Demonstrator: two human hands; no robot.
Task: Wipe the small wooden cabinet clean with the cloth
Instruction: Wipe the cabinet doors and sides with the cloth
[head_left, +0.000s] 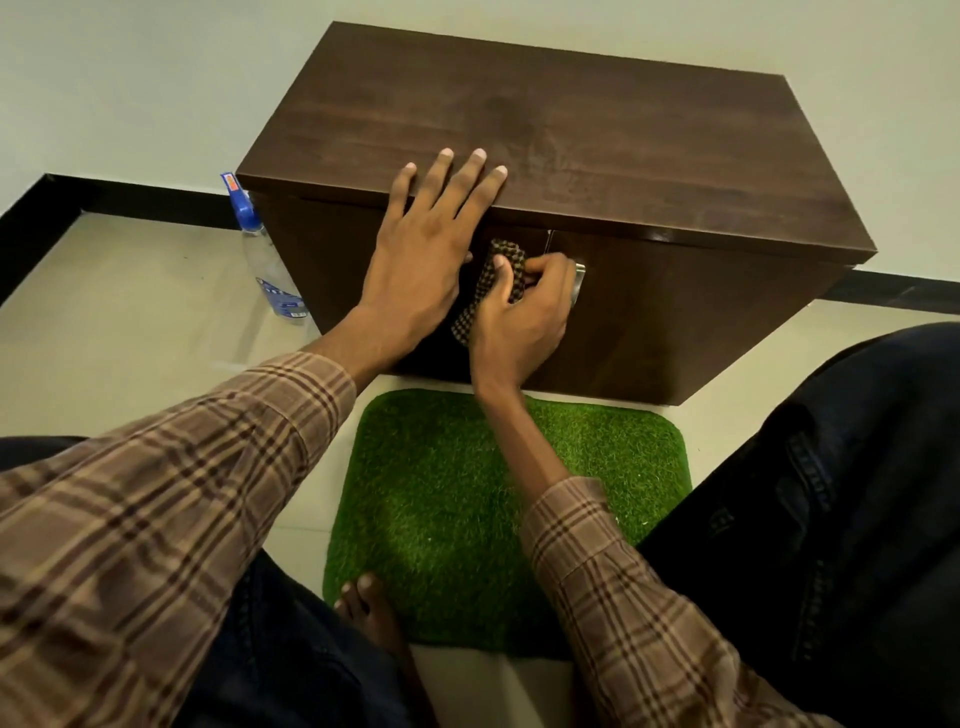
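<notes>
A small dark-brown wooden cabinet (597, 140) stands on the floor against the wall, its two doors closed. My left hand (426, 244) lies flat over the front edge of its top, fingers straight and spread. My right hand (524, 312) grips a bunched brown checked cloth (498, 280) and holds it against the cabinet front at the seam between the doors. A metal door handle (579, 283) shows just past my right knuckles. Part of the cloth hangs down below my thumb.
A clear spray bottle (267, 260) with a blue trigger stands on the floor at the cabinet's left side. A green artificial-grass mat (441, 509) lies in front of the cabinet, my bare foot (369, 608) on its near edge. My knees flank the mat.
</notes>
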